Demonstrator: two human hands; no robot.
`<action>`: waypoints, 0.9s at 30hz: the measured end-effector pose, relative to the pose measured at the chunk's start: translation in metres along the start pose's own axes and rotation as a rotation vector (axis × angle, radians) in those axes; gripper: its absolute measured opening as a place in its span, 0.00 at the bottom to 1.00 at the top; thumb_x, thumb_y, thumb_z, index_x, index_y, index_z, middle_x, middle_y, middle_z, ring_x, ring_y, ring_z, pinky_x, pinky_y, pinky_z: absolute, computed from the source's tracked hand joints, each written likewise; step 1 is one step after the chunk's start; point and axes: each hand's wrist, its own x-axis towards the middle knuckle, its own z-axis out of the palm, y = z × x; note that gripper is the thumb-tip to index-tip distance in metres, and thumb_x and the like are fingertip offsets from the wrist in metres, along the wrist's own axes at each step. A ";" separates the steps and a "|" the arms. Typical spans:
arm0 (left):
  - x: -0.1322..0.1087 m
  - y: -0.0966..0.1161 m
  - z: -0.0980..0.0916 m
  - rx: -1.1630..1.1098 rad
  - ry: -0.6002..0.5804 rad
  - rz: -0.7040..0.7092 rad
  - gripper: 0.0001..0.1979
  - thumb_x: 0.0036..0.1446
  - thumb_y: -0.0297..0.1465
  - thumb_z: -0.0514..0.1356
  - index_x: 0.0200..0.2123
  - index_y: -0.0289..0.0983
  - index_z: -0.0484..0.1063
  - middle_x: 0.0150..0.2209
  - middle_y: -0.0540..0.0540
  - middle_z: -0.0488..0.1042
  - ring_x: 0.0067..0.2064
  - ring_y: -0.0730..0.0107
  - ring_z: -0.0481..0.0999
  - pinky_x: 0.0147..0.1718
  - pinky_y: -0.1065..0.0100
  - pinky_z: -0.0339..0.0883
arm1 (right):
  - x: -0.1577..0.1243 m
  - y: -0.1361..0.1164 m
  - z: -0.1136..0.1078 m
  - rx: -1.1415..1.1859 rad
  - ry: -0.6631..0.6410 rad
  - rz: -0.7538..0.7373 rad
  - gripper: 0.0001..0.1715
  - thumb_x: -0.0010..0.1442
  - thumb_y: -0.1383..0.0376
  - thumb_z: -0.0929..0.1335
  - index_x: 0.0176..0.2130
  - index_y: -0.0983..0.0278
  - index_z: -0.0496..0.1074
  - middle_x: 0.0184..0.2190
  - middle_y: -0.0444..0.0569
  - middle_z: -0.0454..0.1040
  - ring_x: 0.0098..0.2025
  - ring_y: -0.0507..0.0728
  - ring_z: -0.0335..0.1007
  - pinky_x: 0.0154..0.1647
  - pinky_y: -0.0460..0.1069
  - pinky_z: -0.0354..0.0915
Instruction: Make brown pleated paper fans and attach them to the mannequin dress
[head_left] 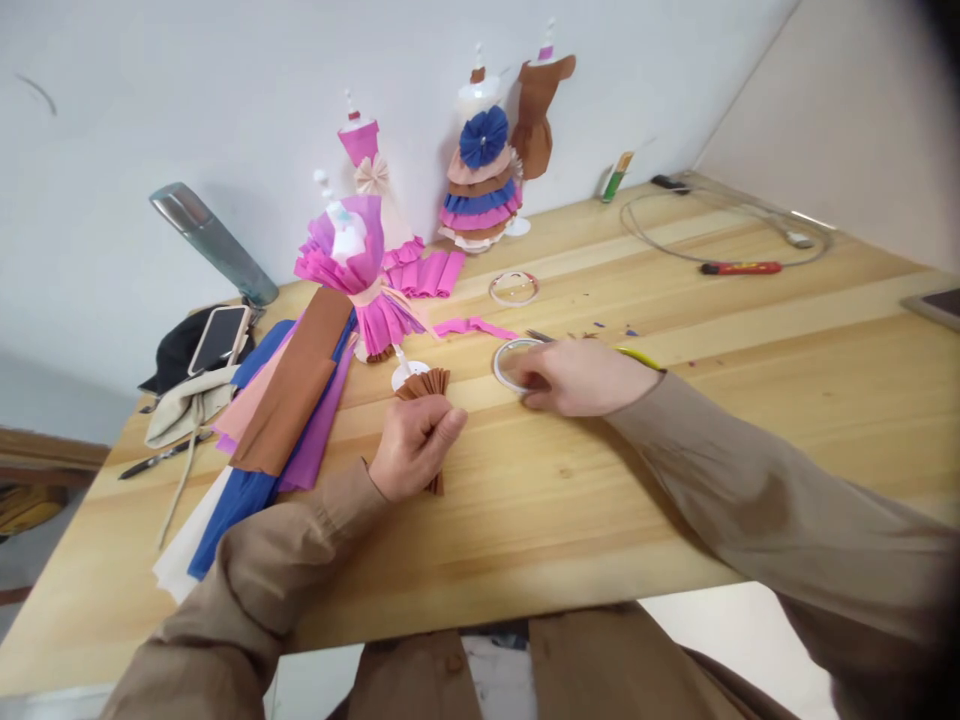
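My left hand [421,445] is closed around a pleated piece of brown crepe paper [425,384]; its fanned folds stick out above the fist and a narrow end below. To the right, my right hand [574,378] has its fingers on the rim of a white tape roll [510,366], which lies on the table. Partly under that hand are scissors with a yellow handle [637,356]. Just beyond my left hand stands a small white mannequin in a pink and purple paper dress [367,290], its round base touching or close to the brown pleats.
Crepe paper strips [281,410] lie at left, near a phone [220,340], pouch [191,405] and pen [161,457]. Several dressed mannequins [482,180] stand by the wall. Another tape roll [514,289], a glue stick [617,178], a red cutter [741,268] and a cable [660,250] lie farther off.
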 end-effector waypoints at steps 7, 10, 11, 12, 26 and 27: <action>-0.008 0.001 0.011 0.135 0.108 0.125 0.08 0.62 0.29 0.55 0.32 0.35 0.73 0.24 0.49 0.69 0.25 0.75 0.68 0.25 0.73 0.62 | -0.003 -0.015 0.002 0.205 0.123 -0.032 0.06 0.54 0.67 0.67 0.26 0.63 0.68 0.23 0.44 0.71 0.26 0.52 0.65 0.28 0.47 0.52; -0.008 -0.002 0.014 0.178 0.161 0.101 0.07 0.59 0.26 0.58 0.40 0.34 0.74 0.28 0.48 0.73 0.26 0.76 0.69 0.27 0.73 0.66 | -0.007 -0.027 0.003 0.383 0.227 -0.041 0.07 0.54 0.65 0.67 0.25 0.63 0.67 0.20 0.42 0.68 0.22 0.50 0.61 0.27 0.46 0.54; -0.008 -0.003 0.015 0.187 0.159 0.097 0.08 0.59 0.25 0.59 0.41 0.33 0.74 0.29 0.47 0.74 0.26 0.76 0.70 0.27 0.74 0.66 | -0.009 -0.032 0.004 0.414 0.256 -0.055 0.08 0.54 0.65 0.67 0.25 0.63 0.67 0.19 0.41 0.68 0.21 0.50 0.60 0.27 0.46 0.54; -0.008 -0.004 0.016 0.198 0.152 0.099 0.08 0.58 0.25 0.59 0.42 0.33 0.74 0.30 0.47 0.75 0.26 0.76 0.71 0.28 0.73 0.67 | -0.011 -0.036 0.005 0.431 0.286 -0.073 0.08 0.54 0.65 0.66 0.24 0.63 0.66 0.19 0.41 0.67 0.21 0.50 0.59 0.26 0.46 0.53; -0.016 0.000 0.024 0.192 0.135 0.026 0.05 0.57 0.26 0.58 0.33 0.37 0.74 0.25 0.51 0.74 0.24 0.75 0.69 0.26 0.72 0.63 | -0.023 -0.066 0.021 0.266 0.425 -0.133 0.07 0.55 0.69 0.65 0.25 0.64 0.66 0.23 0.45 0.72 0.25 0.53 0.67 0.27 0.47 0.53; -0.014 0.001 0.024 0.133 0.111 -0.037 0.04 0.57 0.27 0.58 0.32 0.37 0.74 0.23 0.52 0.73 0.23 0.75 0.68 0.25 0.71 0.62 | -0.024 -0.066 0.021 0.246 0.425 -0.131 0.06 0.55 0.68 0.66 0.26 0.64 0.66 0.23 0.46 0.72 0.26 0.53 0.68 0.28 0.47 0.53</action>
